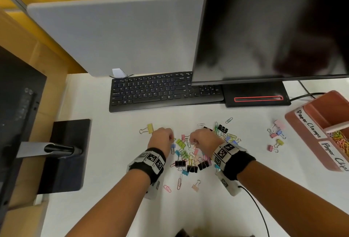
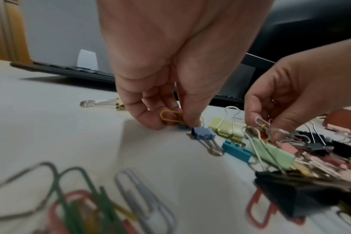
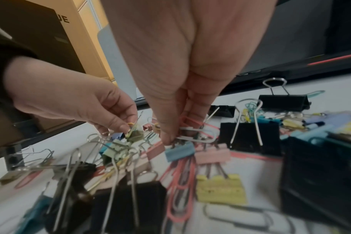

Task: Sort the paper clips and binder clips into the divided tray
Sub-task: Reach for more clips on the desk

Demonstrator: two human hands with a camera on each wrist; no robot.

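Both hands are working over the pile of clips (image 1: 190, 153), lying loose on the white desk (image 1: 117, 208) in front of the keyboard (image 1: 162, 90). The left hand (image 1: 161, 138) is pinching a yellow paper clip (image 2: 170, 116) at the pile's left edge, just beside a small blue binder clip (image 2: 203, 133). The right hand (image 1: 204, 139) is gripping a few paper clips (image 3: 196, 129) over the pile's middle. The divided tray (image 1: 309, 133), labelled and already holding paper clips, is sitting well right of the pile, with several pastel binder clips (image 1: 275, 133) lying between them.
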